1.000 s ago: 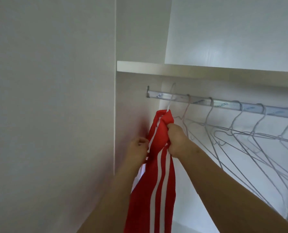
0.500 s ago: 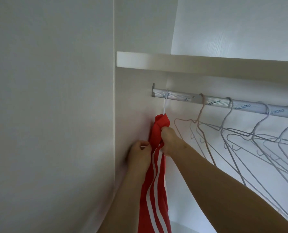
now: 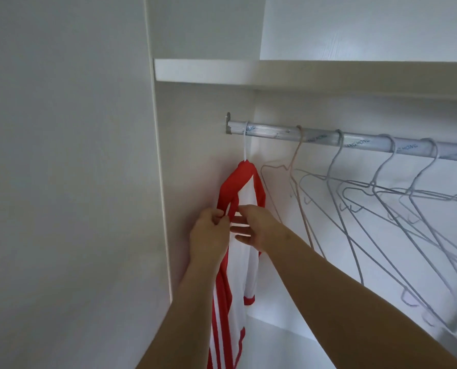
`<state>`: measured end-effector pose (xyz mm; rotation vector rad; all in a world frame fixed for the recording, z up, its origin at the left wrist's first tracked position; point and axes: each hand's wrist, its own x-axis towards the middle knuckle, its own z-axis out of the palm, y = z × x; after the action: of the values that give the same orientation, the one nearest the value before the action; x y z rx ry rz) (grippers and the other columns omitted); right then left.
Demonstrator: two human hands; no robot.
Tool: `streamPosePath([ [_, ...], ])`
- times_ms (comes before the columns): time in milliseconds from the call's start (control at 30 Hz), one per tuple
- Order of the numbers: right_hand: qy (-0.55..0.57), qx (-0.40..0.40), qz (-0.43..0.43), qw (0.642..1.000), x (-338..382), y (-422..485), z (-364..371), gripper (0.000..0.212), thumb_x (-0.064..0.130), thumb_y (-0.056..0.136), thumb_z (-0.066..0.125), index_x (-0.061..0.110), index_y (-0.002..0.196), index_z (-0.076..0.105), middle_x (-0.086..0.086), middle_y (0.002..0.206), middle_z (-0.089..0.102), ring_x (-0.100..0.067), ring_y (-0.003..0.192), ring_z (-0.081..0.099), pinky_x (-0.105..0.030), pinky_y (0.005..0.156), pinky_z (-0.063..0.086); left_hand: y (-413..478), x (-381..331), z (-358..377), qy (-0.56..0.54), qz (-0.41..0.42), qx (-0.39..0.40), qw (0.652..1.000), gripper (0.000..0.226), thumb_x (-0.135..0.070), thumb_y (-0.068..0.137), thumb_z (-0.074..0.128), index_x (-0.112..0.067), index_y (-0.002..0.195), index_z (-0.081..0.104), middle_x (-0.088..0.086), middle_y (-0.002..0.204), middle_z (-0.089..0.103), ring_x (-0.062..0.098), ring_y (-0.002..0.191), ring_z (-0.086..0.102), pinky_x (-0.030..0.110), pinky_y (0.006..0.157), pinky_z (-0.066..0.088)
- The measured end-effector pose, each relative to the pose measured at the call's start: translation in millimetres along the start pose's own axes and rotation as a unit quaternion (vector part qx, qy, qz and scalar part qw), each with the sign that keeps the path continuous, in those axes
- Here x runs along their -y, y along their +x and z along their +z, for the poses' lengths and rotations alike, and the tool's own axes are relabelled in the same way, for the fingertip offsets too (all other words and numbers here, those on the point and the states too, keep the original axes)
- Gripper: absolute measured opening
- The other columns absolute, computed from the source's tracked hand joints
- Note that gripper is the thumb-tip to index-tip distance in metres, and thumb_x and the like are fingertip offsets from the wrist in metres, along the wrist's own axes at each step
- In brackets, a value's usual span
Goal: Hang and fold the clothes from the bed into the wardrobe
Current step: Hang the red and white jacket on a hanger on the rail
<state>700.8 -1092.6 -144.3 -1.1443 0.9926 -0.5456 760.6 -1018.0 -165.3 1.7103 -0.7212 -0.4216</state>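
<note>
A red and white shirt [image 3: 244, 198] with white stripes hangs on a white hanger [image 3: 245, 147] hooked over the far left end of the silver rail [image 3: 275, 131] inside the wardrobe. My left hand [image 3: 208, 230] pinches the red edge of the shirt at its left shoulder. My right hand [image 3: 256, 226] rests against the white front of the shirt with fingers spread, holding nothing. The shirt's lower part runs down between my forearms and out of view.
Several bare wire hangers [image 3: 355, 198] hang along the rail to the right. A white shelf [image 3: 275, 73] sits above the rail. The wardrobe's white side panel [image 3: 200, 155] is right beside the shirt, with a plain wall [image 3: 62, 182] to the left.
The bunched shirt has spread open on the hanger, showing its white front. My right hand let go of the bunched top and moved lower; my left hand shifted to the shoulder edge.
</note>
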Motion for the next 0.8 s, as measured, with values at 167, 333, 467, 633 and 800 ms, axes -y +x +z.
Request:
streamPosePath([
  [167, 0.034, 0.016, 0.010, 0.999, -31.7, -37.5, -24.0, 0.024, 0.018, 0.096, 0.046, 0.012, 0.118, 0.053, -0.006, 0.097, 0.061, -0.024, 0.095, 0.057, -0.033, 0.081, 0.046, -40.5, -0.7, 1.9, 0.022, 0.005, -0.015, 1.000, 0.025, -0.019, 0.096, 0.042, -0.011, 0.109, 0.062, 0.012, 0.105, 0.065, 0.027, 0.092, 0.061, 0.033, 0.083, 0.049],
  [333, 0.070, -0.002, 0.009, 0.998, -66.0, -84.4, -51.6, 0.015, 0.015, 0.092, 0.052, 0.010, 0.104, 0.059, -0.007, 0.088, 0.064, -0.021, 0.079, 0.060, -0.029, 0.070, 0.048, -89.1, 4.7, 4.0, -0.021, -0.026, 0.008, 0.999, 0.013, -0.016, 0.091, 0.049, -0.017, 0.093, 0.062, 0.014, 0.105, 0.064, 0.029, 0.091, 0.060, 0.033, 0.079, 0.048],
  [467, 0.086, -0.026, 0.027, 0.996, -97.5, -125.2, -75.2, 0.009, 0.012, 0.091, 0.053, 0.008, 0.090, 0.061, -0.008, 0.085, 0.064, -0.022, 0.078, 0.060, -0.034, 0.083, 0.049, -138.8, 19.0, 9.9, -0.062, -0.071, 0.051, 0.994, 0.010, -0.014, 0.092, 0.050, -0.019, 0.091, 0.058, 0.002, 0.095, 0.063, 0.014, 0.077, 0.058, 0.024, 0.064, 0.042],
  [633, 0.109, -0.043, 0.068, 0.991, -149.7, -174.8, -104.9, 0.011, 0.010, 0.092, 0.051, 0.008, 0.084, 0.059, -0.009, 0.081, 0.064, -0.021, 0.073, 0.059, -0.034, 0.083, 0.049, -198.7, 49.1, 23.9, -0.053, -0.148, 0.083, 0.984, 0.012, -0.012, 0.091, 0.052, -0.018, 0.082, 0.057, 0.002, 0.079, 0.062, 0.013, 0.068, 0.057, 0.023, 0.060, 0.042],
  [800, 0.129, -0.095, 0.121, 0.980, -209.7, -210.9, -134.7, 0.011, 0.012, 0.091, 0.050, 0.009, 0.087, 0.060, -0.008, 0.083, 0.064, -0.021, 0.074, 0.059, -0.029, 0.073, 0.047, -249.4, 80.0, 37.3, -0.024, -0.198, 0.156, 0.967, 0.007, -0.011, 0.092, 0.051, -0.012, 0.089, 0.057, 0.003, 0.078, 0.060, 0.012, 0.066, 0.056, 0.022, 0.059, 0.041],
])
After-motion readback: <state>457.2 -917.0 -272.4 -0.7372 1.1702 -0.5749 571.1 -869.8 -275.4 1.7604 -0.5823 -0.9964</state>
